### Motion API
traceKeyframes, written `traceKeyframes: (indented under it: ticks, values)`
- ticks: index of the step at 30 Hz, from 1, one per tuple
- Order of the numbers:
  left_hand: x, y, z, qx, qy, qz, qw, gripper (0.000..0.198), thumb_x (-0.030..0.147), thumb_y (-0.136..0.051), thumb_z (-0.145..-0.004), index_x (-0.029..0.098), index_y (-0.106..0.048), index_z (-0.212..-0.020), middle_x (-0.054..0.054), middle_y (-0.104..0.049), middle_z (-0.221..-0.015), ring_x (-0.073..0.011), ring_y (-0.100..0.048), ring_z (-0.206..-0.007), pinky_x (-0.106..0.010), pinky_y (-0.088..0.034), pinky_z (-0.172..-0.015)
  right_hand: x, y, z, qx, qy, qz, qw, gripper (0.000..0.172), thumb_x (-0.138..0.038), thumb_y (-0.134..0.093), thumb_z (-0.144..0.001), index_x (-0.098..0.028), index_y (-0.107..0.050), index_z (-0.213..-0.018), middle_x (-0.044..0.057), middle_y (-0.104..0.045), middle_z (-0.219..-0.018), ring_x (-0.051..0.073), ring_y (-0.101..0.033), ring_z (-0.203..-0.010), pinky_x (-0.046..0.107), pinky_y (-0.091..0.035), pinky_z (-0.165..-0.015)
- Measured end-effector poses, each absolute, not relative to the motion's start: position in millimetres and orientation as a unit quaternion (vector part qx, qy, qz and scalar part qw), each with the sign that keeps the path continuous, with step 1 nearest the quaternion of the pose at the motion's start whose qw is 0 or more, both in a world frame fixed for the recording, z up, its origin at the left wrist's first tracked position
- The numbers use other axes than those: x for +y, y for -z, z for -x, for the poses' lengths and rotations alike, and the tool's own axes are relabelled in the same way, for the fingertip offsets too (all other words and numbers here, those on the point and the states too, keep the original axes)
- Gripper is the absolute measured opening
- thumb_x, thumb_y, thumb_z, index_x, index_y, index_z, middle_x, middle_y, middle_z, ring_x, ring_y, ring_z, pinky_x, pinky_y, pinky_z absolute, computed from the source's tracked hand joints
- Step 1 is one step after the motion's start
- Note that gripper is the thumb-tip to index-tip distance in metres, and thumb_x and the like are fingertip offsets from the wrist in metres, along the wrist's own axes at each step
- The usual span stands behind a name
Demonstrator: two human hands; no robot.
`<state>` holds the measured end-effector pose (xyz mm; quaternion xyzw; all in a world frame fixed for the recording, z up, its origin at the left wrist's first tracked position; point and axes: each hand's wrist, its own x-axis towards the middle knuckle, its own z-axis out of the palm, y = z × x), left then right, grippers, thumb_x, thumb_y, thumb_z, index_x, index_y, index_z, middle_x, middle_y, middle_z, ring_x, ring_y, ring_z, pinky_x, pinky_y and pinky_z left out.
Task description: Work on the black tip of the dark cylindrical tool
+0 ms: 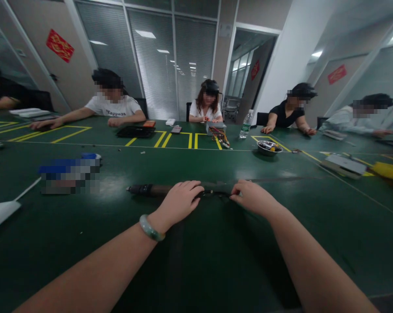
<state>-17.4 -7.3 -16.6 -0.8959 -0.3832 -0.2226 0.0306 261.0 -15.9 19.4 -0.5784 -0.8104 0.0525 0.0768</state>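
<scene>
An electric screwdriver [159,190], dark and slim, lies on the green table [196,269] with its tip to the left. My left hand [179,201] rests over its rear end, fingers curled around it; a green bangle circles that wrist. From the rear end a black cord [220,194] runs to the right. My right hand [253,198] pinches this cord between thumb and fingers, a short way from my left hand. The part of the tool under my left palm is hidden.
A blue-and-white item [68,167], partly pixelated, lies at left. Farther back are a metal bowl [270,149] of small parts, a water bottle [246,125] and a grey box [216,127] with coloured wires. Several people sit across the table. A flat grey case [344,165] lies right.
</scene>
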Motion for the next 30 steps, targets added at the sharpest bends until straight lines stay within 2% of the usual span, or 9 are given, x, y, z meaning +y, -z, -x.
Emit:
traceKeyframes:
  ticks: [8,20,30]
  values:
    - [-8,19,14,-0.373,0.213,0.902,0.039,0.031,0.022,-0.051,-0.091,0.025,-0.056,-0.121,-0.005,-0.049,-0.139,-0.0241,-0.052,-0.120,-0.046,-0.039,-0.104,-15,-9,-242,-0.778,-0.091,0.613,0.106,0.008,-0.027,-0.064,-0.085,-0.027,-0.073,-0.084,0.001,-0.068,-0.079,0.018,-0.062,-0.071,0.028,-0.040,-0.059]
    - [-8,17,15,-0.377,0.228,0.898,0.013,0.027,0.018,-0.053,-0.088,0.024,-0.059,-0.113,-0.004,-0.045,-0.143,-0.0247,-0.050,-0.123,-0.048,-0.041,-0.105,-19,4,-212,-0.788,-0.074,0.580,0.193,0.009,-0.030,-0.064,-0.088,-0.027,-0.072,-0.091,-0.001,-0.067,-0.091,0.016,-0.061,-0.079,0.027,-0.043,-0.069]
    - [-8,18,12,-0.381,0.232,0.895,0.014,0.025,0.017,-0.052,-0.087,0.024,-0.059,-0.110,-0.004,-0.046,-0.143,-0.0236,-0.051,-0.123,-0.046,-0.040,-0.106,-19,13,-205,-0.810,-0.015,0.551,0.200,0.007,-0.028,-0.064,-0.088,-0.025,-0.069,-0.091,-0.001,-0.065,-0.091,0.015,-0.060,-0.079,0.026,-0.042,-0.070]
